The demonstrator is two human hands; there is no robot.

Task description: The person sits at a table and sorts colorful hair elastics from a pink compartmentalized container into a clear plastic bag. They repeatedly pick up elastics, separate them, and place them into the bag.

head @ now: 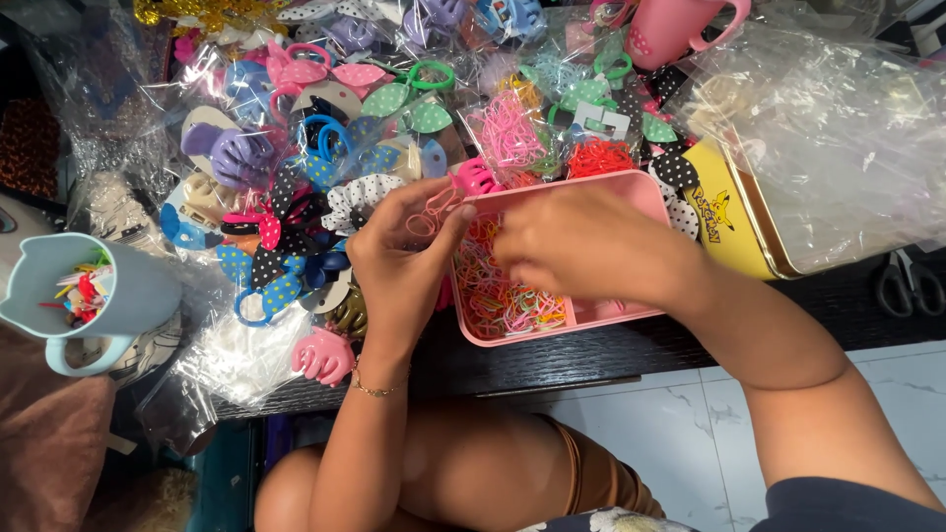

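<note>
A dark tabletop (pixel 552 360) is crowded with cellophane packets of hair clips, bows and scrunchies; beyond its near edge a white marble-patterned floor (pixel 690 433) is seen. A pink rectangular tray (pixel 601 313) of small coloured elastic bands (pixel 507 300) is set near the table's edge. A few pink bands (pixel 434 212) are pinched between thumb and fingers of the left hand (pixel 399 261), held at the tray's left rim. The right hand (pixel 581 241) is lowered over the tray, fingers curled among the bands; whether anything is gripped cannot be told. A pale blue mug (pixel 74 296) is placed far left, a yellow tin (pixel 729 232) and black scissors (pixel 907 281) to the right.
</note>
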